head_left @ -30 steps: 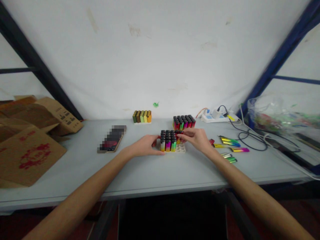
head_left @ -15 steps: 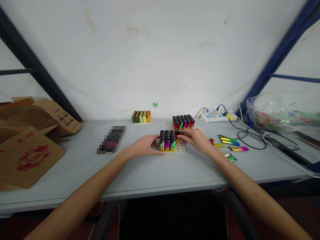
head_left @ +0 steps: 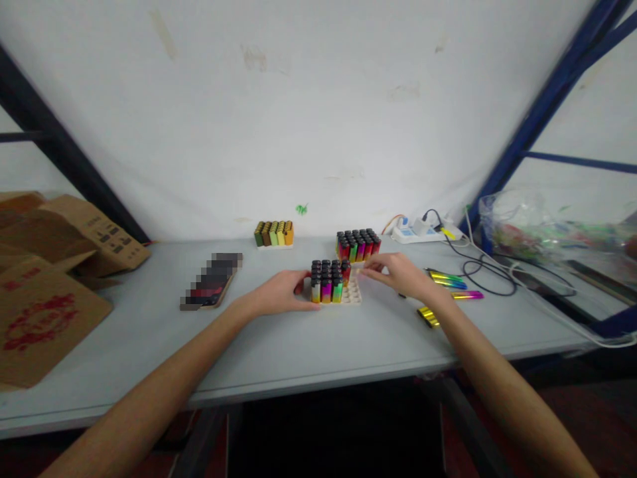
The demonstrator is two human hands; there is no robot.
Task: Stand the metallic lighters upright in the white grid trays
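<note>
A white tray (head_left: 352,295) with round holes stands mid-table, its left part filled with upright, black-topped lighters (head_left: 326,291) in shiny colours. My left hand (head_left: 281,291) is curled round the tray's left end, thumb at the front corner and fingers behind. At the back of the filled part, a red lighter (head_left: 346,272) stands upright. Just right of it hovers my right hand (head_left: 398,273), its fingers stretched toward the tray with nothing visible between them. Loose shiny lighters (head_left: 450,280) lie beyond my right wrist, and gold ones (head_left: 428,316) lie beside the forearm.
Behind stand a full block of black-topped lighters (head_left: 358,245) and a yellow-green block (head_left: 274,234). A phone (head_left: 213,282) lies left, with cardboard boxes (head_left: 60,325) farther out. A power strip (head_left: 418,231), cables (head_left: 478,272) and a plastic bag (head_left: 517,226) occupy the right.
My right hand has let go of a red lighter, now standing in the tray, and drawn slightly away to the right. The left hand keeps its hold. The view has turned slightly right.
</note>
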